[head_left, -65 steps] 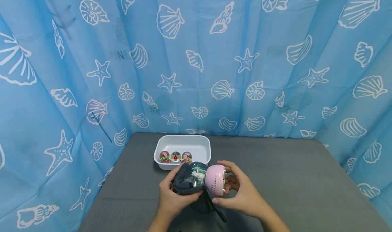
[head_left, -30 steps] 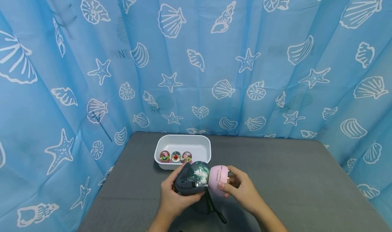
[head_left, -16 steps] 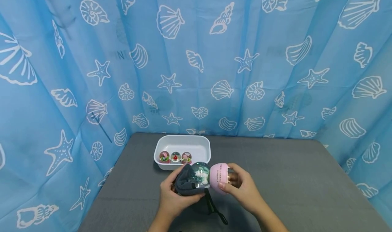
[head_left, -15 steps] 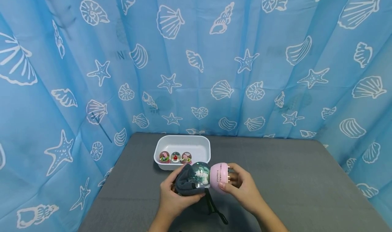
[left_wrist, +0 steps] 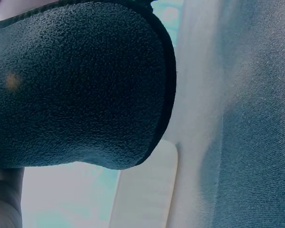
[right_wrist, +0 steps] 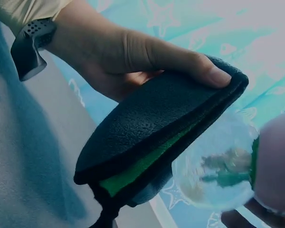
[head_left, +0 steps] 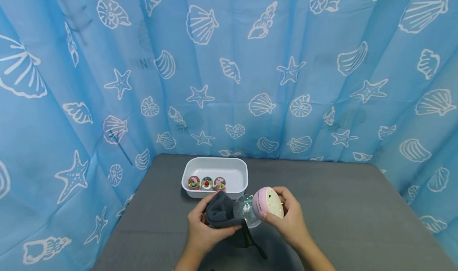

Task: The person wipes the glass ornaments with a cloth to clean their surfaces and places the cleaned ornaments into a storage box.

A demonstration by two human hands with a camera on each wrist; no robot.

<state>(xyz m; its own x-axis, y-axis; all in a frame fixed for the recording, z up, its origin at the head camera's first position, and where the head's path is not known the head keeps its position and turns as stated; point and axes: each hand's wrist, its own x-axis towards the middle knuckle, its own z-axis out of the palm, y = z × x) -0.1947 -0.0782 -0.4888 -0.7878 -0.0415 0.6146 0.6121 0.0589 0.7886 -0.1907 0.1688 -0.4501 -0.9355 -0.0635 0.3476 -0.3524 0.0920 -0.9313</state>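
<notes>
A snow globe with a pink base [head_left: 260, 200] is gripped at the base by my right hand [head_left: 294, 221]. Its glass ball [head_left: 245, 211] points left and away, while the pale underside of the base faces the head camera. My left hand [head_left: 204, 231] holds a folded dark grey cloth [head_left: 219, 209] beside the glass. In the right wrist view, the cloth [right_wrist: 147, 121] shows a green inner side and a dark cord at its corner, and a white figure is visible inside the glass. Dark fabric fills much of the left wrist view.
Behind the hands, a white plastic tray [head_left: 234, 173] stands on the grey table [head_left: 343, 211]. Three small globes [head_left: 207, 183] sit in a row along its near side. A blue shell-print curtain [head_left: 243, 72] hangs behind the table and along both sides.
The right hand has turned the snow globe so its underside shows and its glass points farther away. The cloth has opened away from the glass. The left hand stays nearly in place.
</notes>
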